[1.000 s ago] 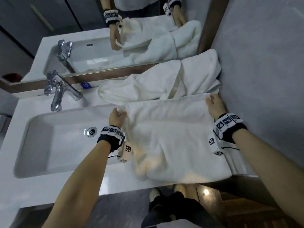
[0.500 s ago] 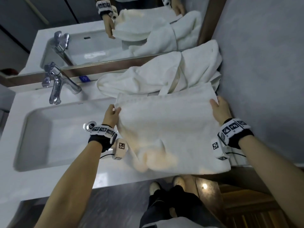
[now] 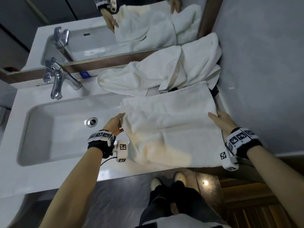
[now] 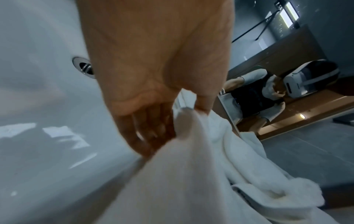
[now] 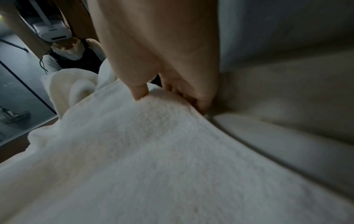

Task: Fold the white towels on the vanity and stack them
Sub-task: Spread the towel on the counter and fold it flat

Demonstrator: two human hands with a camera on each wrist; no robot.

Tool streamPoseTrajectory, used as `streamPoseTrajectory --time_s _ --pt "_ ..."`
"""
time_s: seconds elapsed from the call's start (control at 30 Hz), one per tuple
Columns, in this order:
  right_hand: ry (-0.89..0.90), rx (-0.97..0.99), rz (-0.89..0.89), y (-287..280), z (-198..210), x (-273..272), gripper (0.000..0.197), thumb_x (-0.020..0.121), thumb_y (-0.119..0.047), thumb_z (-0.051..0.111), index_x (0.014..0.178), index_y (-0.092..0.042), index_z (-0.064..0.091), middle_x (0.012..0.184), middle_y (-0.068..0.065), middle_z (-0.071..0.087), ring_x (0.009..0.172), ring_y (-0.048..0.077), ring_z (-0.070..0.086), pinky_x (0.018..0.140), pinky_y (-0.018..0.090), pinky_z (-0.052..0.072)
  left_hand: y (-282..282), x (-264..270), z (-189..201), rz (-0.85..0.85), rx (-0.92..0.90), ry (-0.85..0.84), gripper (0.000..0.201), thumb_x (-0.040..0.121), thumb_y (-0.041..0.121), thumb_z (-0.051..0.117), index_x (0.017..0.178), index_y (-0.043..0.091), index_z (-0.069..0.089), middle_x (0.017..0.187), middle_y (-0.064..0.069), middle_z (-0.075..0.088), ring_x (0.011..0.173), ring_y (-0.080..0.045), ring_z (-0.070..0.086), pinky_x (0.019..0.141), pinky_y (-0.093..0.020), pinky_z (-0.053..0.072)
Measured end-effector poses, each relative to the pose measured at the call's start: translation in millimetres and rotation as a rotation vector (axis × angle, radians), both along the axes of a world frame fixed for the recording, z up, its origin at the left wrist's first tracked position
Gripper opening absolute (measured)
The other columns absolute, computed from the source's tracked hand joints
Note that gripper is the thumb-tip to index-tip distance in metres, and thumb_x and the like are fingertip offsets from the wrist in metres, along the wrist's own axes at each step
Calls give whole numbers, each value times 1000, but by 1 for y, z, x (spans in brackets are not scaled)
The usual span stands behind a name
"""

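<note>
Dim, soft blur, wide-angle warping.

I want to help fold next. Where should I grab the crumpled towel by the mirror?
Probably the crumpled towel's rounded left end, reaching from the sink side. That end lies free on the vanity, while its right end is bunched in the wall corner behind the half-folded towel.

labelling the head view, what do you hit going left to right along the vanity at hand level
sink basin → drain → left hand → white towel → right hand → grey wall
</note>
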State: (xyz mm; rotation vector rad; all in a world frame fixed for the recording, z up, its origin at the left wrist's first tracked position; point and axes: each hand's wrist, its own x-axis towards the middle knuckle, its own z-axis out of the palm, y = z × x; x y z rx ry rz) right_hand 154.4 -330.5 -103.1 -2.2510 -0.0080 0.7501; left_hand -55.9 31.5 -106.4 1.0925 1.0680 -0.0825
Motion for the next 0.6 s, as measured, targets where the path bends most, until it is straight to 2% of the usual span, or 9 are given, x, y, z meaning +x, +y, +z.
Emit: streamPoseTrajectory --time_s 0.07,0.13,0.23,0.3,0.4,0.47,0.5,0.57,0.6 --pt "-70 -5 0 -2 -2 -6 50 94 -35 52 125 5 49 131 25 54 117 40 53 103 49 41 -5 4 2 43 78 -50 37 98 18 43 126 -6 49 114 -18 59 104 -30 56 94 -40 45" --pt "-113 -5 -30 -3 0 -7 53 94 -37 50 136 -5 45 142 14 48 128 32 47 110 44 36 -8 10 7 42 230 -33 27 99 17 40 117 1 51 108 -14 59 102 -28 56 88 -37 47" --pt "-128 12 -67 -5 1 -6 57 95 -33 51 142 -4 37 150 13 37 137 29 37 114 39 29 -12 11 6 -187 599 150 17 99 21 38 86 12 46 86 -7 52 91 -23 47 78 -31 35" --pt "-112 -50 -30 -6 -1 -9 58 96 -33 50 143 -3 35 151 15 36 138 31 35 114 39 28 -17 8 1 -359 746 330 22 97 21 40 77 10 43 81 -9 49 87 -27 45 75 -32 32" --pt "-74 -108 44 -7 -3 -14 49 96 -27 51 135 2 44 142 19 46 130 34 44 105 36 34 -18 3 1 -514 664 484 31 96 23 42 109 -2 56 111 -20 57 101 -33 53 84 -34 38" --pt "-70 -108 60 -8 -4 -17 42 96 -24 51 127 4 51 133 21 54 121 35 51 99 34 39 -12 1 4 -569 621 507 35 98 25 40 118 2 57 116 -19 58 103 -31 55 84 -31 39" --pt "-63 -106 60 -8 -3 -18 39 96 -22 50 124 5 53 130 21 56 118 35 53 94 32 40 -7 0 4 -546 640 502 35 98 27 41 114 2 59 109 -19 59 100 -30 56 82 -31 40" --pt "-54 -104 53 -9 -2 -20 36 96 -20 50 121 5 55 126 22 58 114 35 55 85 27 37 -3 -1 3 -424 637 473 35 93 34 48 88 2 62 85 -16 59 84 -28 55 73 -33 40" --pt "-57 -112 51 -10 -1 -20 35 96 -20 51 121 5 55 126 22 58 114 35 55 83 26 37 -2 0 4 -373 651 449 34 91 35 51 80 4 60 80 -14 58 82 -28 55 71 -33 40"
